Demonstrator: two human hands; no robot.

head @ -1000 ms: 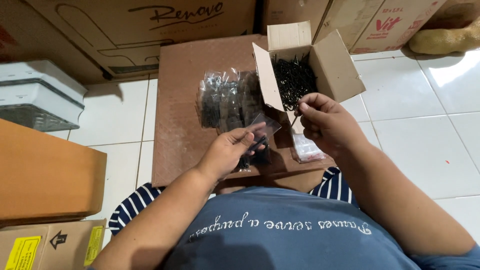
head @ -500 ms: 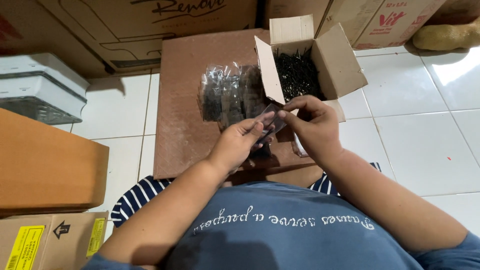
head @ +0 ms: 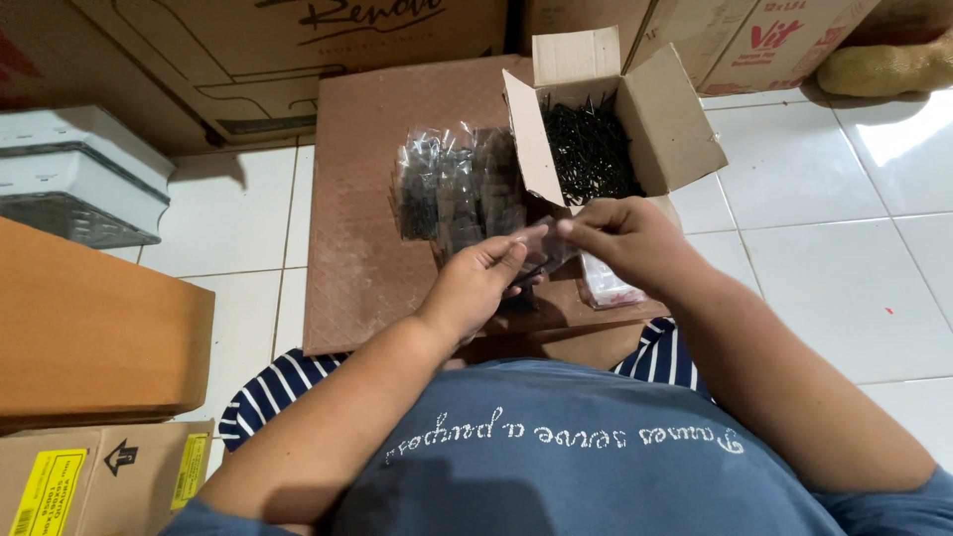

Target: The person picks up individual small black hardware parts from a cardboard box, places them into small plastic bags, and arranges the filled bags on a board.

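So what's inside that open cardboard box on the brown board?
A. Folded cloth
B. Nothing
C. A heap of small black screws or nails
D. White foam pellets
C: the open cardboard box holds a dark heap of thin black screws or nails, just beyond both hands.

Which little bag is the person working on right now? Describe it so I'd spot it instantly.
Start at the brown board on the white tiled floor, with the open cardboard box of small dark pieces at its far corner. Just nearer than that box, the left hand and right hand meet on a small clear plastic bag. Unlike the filled bags on the board, it is held up.
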